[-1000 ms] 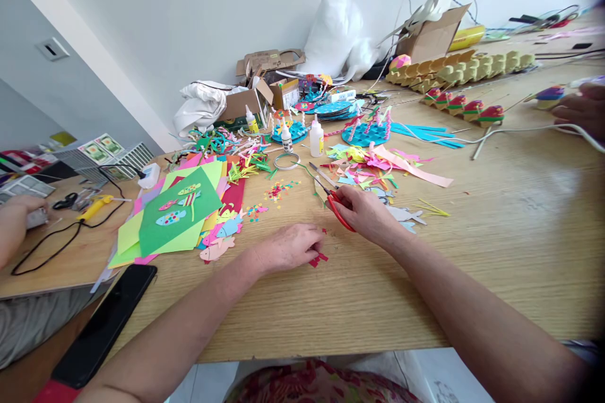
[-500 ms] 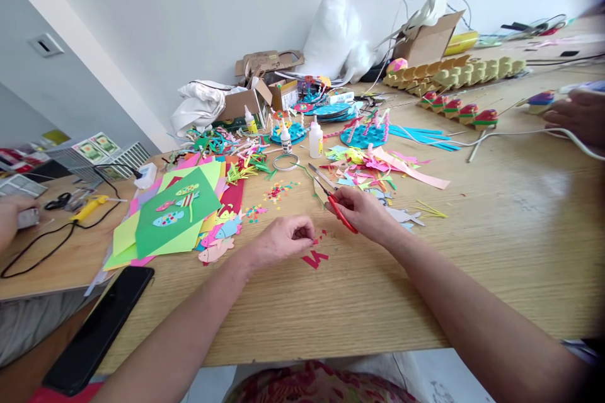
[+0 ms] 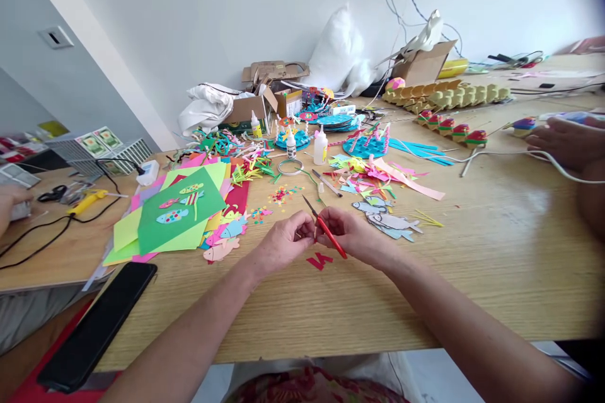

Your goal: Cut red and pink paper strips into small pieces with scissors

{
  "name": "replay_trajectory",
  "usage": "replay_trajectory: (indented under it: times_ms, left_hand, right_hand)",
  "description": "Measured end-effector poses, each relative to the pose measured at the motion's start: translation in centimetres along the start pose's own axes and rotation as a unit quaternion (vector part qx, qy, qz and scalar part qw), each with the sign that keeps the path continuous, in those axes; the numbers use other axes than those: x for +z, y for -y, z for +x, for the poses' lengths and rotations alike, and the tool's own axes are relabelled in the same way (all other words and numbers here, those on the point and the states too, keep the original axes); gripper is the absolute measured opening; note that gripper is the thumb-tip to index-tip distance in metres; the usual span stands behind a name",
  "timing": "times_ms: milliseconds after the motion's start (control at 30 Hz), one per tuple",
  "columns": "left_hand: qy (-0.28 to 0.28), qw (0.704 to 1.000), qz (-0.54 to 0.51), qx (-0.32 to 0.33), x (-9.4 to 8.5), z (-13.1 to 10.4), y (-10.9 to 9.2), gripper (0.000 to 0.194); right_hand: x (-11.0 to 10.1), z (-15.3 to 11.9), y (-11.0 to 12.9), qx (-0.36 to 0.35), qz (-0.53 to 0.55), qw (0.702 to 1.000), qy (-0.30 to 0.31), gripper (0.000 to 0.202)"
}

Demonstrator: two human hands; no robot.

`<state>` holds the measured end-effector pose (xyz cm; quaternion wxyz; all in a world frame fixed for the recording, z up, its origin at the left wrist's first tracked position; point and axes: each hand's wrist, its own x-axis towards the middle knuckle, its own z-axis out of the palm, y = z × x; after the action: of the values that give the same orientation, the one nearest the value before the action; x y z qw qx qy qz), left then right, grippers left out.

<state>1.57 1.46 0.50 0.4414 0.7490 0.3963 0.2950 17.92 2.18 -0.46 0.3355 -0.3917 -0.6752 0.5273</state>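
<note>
Red-handled scissors [image 3: 331, 238] rest in my right hand [image 3: 347, 234], blades pointing up and left. My left hand [image 3: 288, 238] is pinched just beside it, the fingertips of both hands nearly touching. What the left fingertips hold is too small to make out. Small strips of red paper [image 3: 319, 261] lie on the wooden table right below my hands. Beyond them are colourful paper dots [image 3: 283, 194], a roll of tape [image 3: 290, 167] and a grey pen-like tool [image 3: 327, 182].
Green paper with fish cutouts [image 3: 161, 227] lies left, a black phone [image 3: 101, 321] at the near left edge. Glue bottles [image 3: 320, 148], paper scraps [image 3: 363, 170] and grey paper fish [image 3: 394, 221] stand or lie beyond. Another person's hand [image 3: 555, 141] is far right.
My right hand has moved left and down to meet my left hand, bringing the scissors with it. The grey paper fish and the pen-like tool are now less covered.
</note>
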Motion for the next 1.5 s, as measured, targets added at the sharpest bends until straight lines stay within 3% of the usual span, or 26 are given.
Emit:
replay_trajectory:
  times_ms: [133,267,333,433,733,933,1100,1500]
  left_hand:
    - [-0.006,1.0,0.011,-0.005,0.2,0.1,0.4,0.01]
    - [-0.044,0.998,0.006,-0.041,0.2,0.2,0.5,0.01]
    - [-0.033,0.998,-0.008,-0.05,0.3,0.2,0.4,0.013]
    - [-0.008,0.999,-0.018,-0.046,0.4,0.0,0.1,0.011]
    - [-0.034,0.997,-0.059,-0.024,0.2,0.0,0.4,0.008]
    - [-0.057,0.972,-0.219,-0.066,-0.2,-0.4,-0.6,0.013]
    - [-0.035,0.947,-0.309,-0.079,-0.1,-0.8,-1.3,0.015]
    - [0.016,0.916,-0.388,-0.101,-0.1,-0.9,-0.7,0.015]
  right_hand:
    - [0.5,-0.2,0.2,0.001,-0.037,0.999,-0.04,0.016]
    - [0.8,-0.7,1.0,0.003,-0.045,0.992,-0.117,0.016]
    - [1.0,-0.9,1.4,0.002,-0.04,0.989,-0.145,0.015]
    - [1.3,-1.0,1.7,-0.005,-0.044,0.987,-0.153,0.013]
    - [1.9,-1.2,2.0,-0.005,-0.024,0.985,-0.169,0.017]
    - [1.0,-3.8,2.7,0.051,-0.124,0.984,-0.12,0.019]
    - [0.4,-5.6,2.7,0.082,-0.206,0.973,-0.063,0.024]
    - [0.9,-5.8,2.0,0.107,-0.159,0.981,-0.021,0.03]
